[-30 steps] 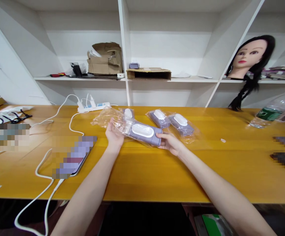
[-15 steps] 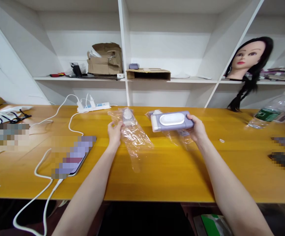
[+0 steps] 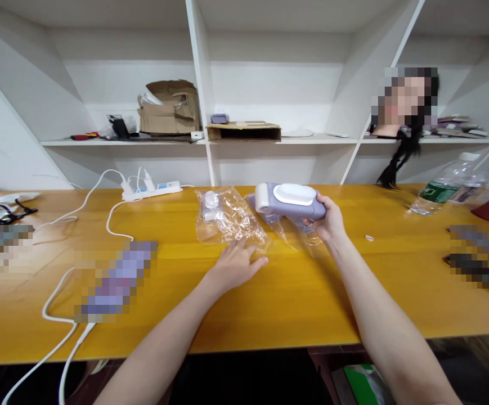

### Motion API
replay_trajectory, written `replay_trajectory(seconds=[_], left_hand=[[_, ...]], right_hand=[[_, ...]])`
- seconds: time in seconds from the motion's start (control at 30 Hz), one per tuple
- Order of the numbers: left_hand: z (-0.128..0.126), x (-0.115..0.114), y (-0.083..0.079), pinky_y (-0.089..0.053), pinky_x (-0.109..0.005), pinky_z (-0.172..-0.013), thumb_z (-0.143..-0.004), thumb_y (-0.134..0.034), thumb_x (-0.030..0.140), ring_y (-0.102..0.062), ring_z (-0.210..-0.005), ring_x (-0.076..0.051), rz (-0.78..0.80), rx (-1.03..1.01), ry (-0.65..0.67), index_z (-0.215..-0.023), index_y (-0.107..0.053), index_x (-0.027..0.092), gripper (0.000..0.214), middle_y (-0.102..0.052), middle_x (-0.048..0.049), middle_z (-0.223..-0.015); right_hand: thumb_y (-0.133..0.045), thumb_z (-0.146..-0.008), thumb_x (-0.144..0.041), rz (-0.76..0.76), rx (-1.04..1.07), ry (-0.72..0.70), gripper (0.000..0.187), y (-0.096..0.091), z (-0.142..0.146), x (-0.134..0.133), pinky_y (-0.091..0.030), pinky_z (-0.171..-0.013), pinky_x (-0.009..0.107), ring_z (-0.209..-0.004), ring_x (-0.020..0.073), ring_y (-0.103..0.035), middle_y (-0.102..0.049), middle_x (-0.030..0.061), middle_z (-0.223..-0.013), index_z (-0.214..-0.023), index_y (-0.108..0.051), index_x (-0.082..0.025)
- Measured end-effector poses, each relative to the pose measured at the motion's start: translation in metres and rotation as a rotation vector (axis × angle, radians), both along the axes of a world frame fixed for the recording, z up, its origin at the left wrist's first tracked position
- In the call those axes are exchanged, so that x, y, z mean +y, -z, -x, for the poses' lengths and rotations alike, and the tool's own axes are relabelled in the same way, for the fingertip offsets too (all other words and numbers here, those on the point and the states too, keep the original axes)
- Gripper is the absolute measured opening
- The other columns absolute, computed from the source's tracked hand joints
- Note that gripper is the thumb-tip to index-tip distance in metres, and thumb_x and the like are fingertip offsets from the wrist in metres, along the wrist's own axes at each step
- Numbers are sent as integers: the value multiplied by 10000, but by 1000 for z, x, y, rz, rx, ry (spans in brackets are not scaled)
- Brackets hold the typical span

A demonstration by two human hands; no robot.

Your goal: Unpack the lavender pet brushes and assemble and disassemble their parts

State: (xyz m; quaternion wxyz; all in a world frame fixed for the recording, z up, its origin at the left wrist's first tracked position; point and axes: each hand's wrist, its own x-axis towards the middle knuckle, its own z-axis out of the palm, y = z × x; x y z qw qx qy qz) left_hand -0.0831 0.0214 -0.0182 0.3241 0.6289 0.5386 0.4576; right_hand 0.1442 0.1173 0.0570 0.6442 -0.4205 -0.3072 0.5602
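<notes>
The left hand, nearest, is palm down over the glossy, yellow-brown wooden tabletop, fingers spread and holding nothing. Its fingertips meet the near edge of a crinkled, clear plastic bag in the view; whether they touch it I cannot tell. At eleven o'clock from those fingers lies a small lavender device with a rounded white top, in or under clear film.

At about two o'clock from the left fingertips is the lavender, block-shaped plastic device with a raised white oval panel, its long axis running roughly nine to three. The right hand is the nearer one: the right hand has its fingers clamped around the three-o'clock end, thumb at the top edge. The off-white, rounded cap at nine o'clock is free. The surface looks smooth and hard. More lavender pieces in film show partly hidden just below it in the view.

Farther, at ten o'clock, sits a white power strip; at twelve, a flat brown cardboard box on the white shelf.
</notes>
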Motion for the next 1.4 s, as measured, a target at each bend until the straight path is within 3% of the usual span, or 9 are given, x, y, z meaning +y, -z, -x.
replay_trajectory(seconds=[0.13, 0.33, 0.57, 0.67, 0.8, 0.87, 0.97, 1.13, 1.4], left_hand=[[8, 14, 15, 117, -585, -1114, -582, -737, 236, -199, -1438, -389, 24, 10, 118, -829, -661, 243, 258, -548, -139, -1367], [32, 31, 15, 29, -564, -1143, -614, -596, 60, -316, -1405, -332, -21, -51, 141, -674, -619, 252, 202, -637, -98, -1244], [23, 30, 9, 50, -533, -1152, -652, -703, 162, -363, -1375, -332, -83, -211, -16, -779, -677, 265, 165, -691, -85, -1128], [24, 29, -1, -114, -454, -1175, -651, -687, 149, -446, -1316, -316, -114, -324, -84, -816, -711, 237, 189, -695, -96, -1114], [29, 30, -15, -474, -417, -929, -805, -555, 360, -653, -996, -272, -66, -556, -182, -1005, -685, 216, 278, -704, -92, -1027], [31, 30, -19, -525, -350, -746, -817, -548, 439, -675, -820, -229, 15, -741, -179, -1060, -653, 216, 346, -707, -66, -934], [32, 32, -18, -492, -257, -650, -737, -670, 369, -647, -731, -175, 31, -889, -153, -961, -653, 188, 289, -693, -27, -839], [38, 38, -16, -446, -225, -596, -677, -713, 321, -606, -660, -141, -13, -900, -151, -866, -652, 159, 257, -664, -6, -764], [46, 34, -20, -333, -199, -435, -601, -761, 369, -490, -448, -95, -42, -878, -138, -810, -654, 170, 308, -595, 40, -587]], right_hand=[[-570, -713, -294, 16, 2, 11, 127, 1, 1, 1, -418, -427, 241, -512, 126, -501, -564, -30, -628, -816, -547, -224], [-579, -709, -291, 15, -1, -2, 132, 0, 6, -2, -398, -418, 244, -516, 130, -498, -564, -26, -630, -820, -550, -226], [-572, -729, -320, 17, -51, -52, 134, 3, 6, -1, -426, -432, 241, -523, 131, -506, -566, -30, -634, -827, -538, -235], [-586, -732, -307, 10, -75, -111, 141, 8, 10, -1, -444, -429, 241, -529, 131, -517, -580, -27, -646, -846, -554, -229], [-612, -740, -270, -6, -127, -255, 126, 17, 27, -9, -476, -430, 253, -526, 133, -533, -596, -24, -651, -849, -582, -215], [-632, -744, -269, -4, -166, -369, 105, 23, 38, -15, -509, -455, 280, -525, 144, -550, -603, -8, -633, -805, -595, -193], [-634, -761, -264, 17, -231, -535, 103, 31, 49, -24, -557, -542, 321, -553, 159, -599, -647, 29, -666, -786, -615, -166], [-626, -740, -221, 55, -335, -695, 94, 35, 46, -26, -568, -658, 295, -576, 143, -650, -696, 45, -721, -812, -634, -160], [-778, -527, -143, 31, -566, -879, 197, 31, 34, -24, -515, -560, 215, -617, 132, -630, -704, 37, -672, -712, -708, -138]])
